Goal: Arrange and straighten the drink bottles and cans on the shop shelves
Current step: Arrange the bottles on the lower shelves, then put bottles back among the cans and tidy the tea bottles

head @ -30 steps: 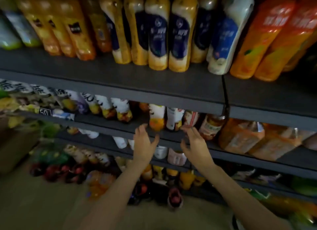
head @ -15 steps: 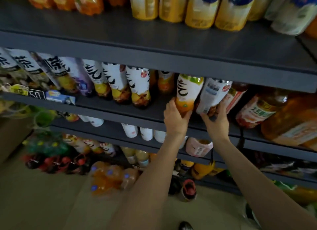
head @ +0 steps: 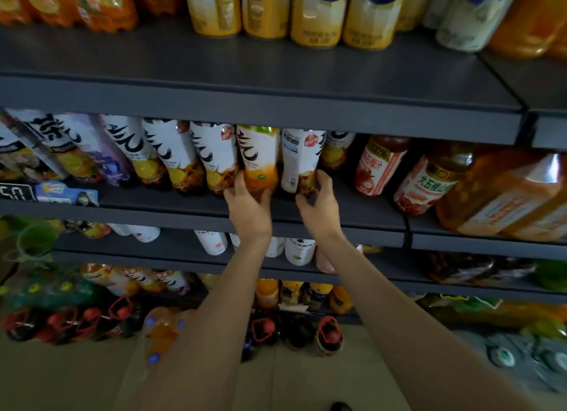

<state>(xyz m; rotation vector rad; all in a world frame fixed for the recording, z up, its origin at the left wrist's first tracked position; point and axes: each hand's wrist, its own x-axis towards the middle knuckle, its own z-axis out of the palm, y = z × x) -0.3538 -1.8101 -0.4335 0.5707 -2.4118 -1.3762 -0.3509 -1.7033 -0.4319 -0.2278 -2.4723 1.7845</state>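
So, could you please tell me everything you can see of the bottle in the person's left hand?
The orange-bottomed bottle wears a white wrap with bold black brush strokes and a green band near the top; its base is orange. It looks plastic. It stands on the middle shelf, its cap hidden by the shelf above. The left hand grips its base; a white-labelled bottle stands on its right.

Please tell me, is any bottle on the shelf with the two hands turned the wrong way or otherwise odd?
Yes. The bottle in the right hand, white-label bottle, shows its barcode and small print, unlike its neighbours. The left hand holds the orange-bottomed bottle, facing front.
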